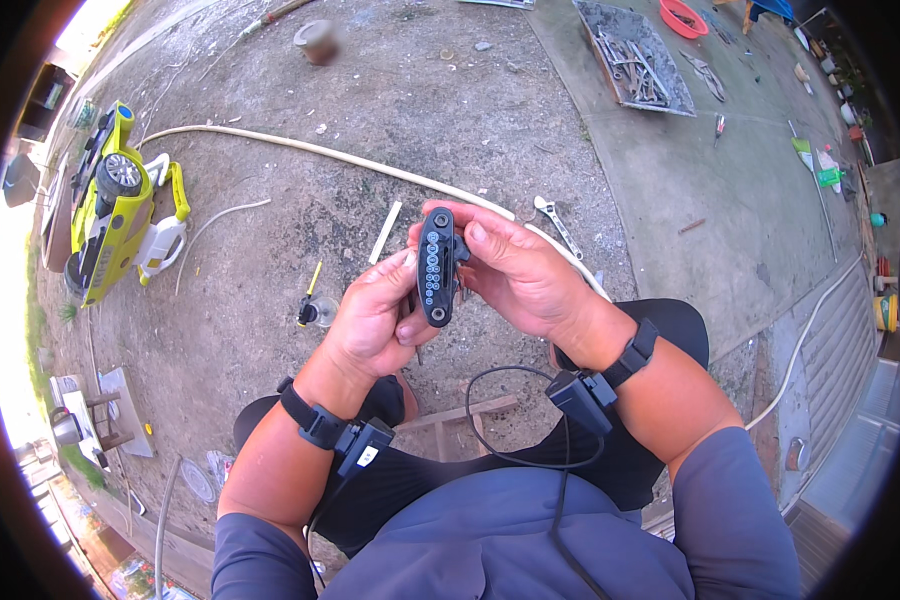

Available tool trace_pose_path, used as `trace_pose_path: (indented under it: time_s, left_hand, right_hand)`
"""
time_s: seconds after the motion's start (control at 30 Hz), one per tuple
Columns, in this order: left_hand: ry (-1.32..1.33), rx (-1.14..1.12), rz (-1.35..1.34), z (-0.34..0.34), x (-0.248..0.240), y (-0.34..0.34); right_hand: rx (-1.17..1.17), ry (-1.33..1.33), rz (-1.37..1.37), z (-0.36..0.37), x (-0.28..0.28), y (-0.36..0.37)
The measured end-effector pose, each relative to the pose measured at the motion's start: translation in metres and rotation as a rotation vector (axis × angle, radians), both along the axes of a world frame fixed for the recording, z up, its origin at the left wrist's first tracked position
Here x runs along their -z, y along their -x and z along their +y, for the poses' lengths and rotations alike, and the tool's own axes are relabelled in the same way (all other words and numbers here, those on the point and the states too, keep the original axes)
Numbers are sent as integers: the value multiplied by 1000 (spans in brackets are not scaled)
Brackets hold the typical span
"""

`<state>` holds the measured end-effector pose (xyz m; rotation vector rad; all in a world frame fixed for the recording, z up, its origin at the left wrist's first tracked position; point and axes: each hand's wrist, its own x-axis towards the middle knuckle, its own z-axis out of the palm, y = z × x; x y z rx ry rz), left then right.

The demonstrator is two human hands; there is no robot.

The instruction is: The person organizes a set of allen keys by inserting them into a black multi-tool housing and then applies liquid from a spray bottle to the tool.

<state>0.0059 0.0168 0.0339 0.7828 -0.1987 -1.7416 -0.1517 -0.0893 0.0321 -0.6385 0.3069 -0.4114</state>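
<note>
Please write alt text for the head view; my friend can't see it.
A person's left hand and right hand hold a black, round-ended multi-tool above rough grey ground. Beyond lie a silver adjustable wrench and long cream hose; a yellow-green toy car is left.

Bright daylight, left edge washed-out white, dark fisheye rim, bent outlines, blurred container (316,42) near top

Wears a slate-blue, short-sleeved shirt (490,525) and black legwear (678,325). Has black arm straps (638,352), each with a boxy black module (580,393) at its inner edge; shows a white label (367,457) by the left one's lower edge and trails thin black cables (562,485).
</note>
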Motion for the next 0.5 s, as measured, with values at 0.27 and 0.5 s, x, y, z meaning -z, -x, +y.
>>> trace_pose_path:
  time_s: [0.27,0.5]
  left_hand:
    - [31,-32,-138,-2,5,6]
    - [-17,-149,-388,-4,5,17]
  right_hand:
    - [50,-14,-13,1,5,-3]
    - [92,-88,33,4,15,-2]
